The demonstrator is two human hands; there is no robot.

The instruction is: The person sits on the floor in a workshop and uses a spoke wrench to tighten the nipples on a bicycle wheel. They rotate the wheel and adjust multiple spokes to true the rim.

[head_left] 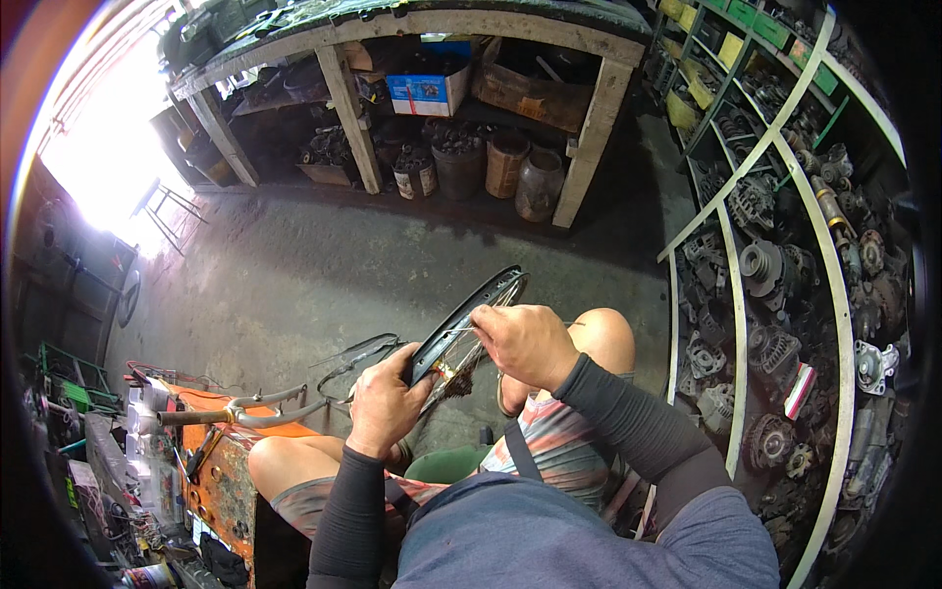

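Holds a black-rimmed bicycle wheel (481, 297), tilted, near the centre of view, with the left hand (388, 404) clasping it at its seven o'clock. Has the right hand (527, 344) closed at the wheel's three o'clock, pinching a thin metal rod (457, 331). Has a grey fork (235, 409) at eight o'clock, beside an orange surface (235, 466).

Daylight (103, 147) glares near the grey floor (265, 257) and workbench (432, 25).

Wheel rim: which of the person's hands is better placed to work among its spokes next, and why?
Probably the right hand: it is beside the spokes, seemingly pinching a thin rod, while the left hand grips the wheel rim lower down.
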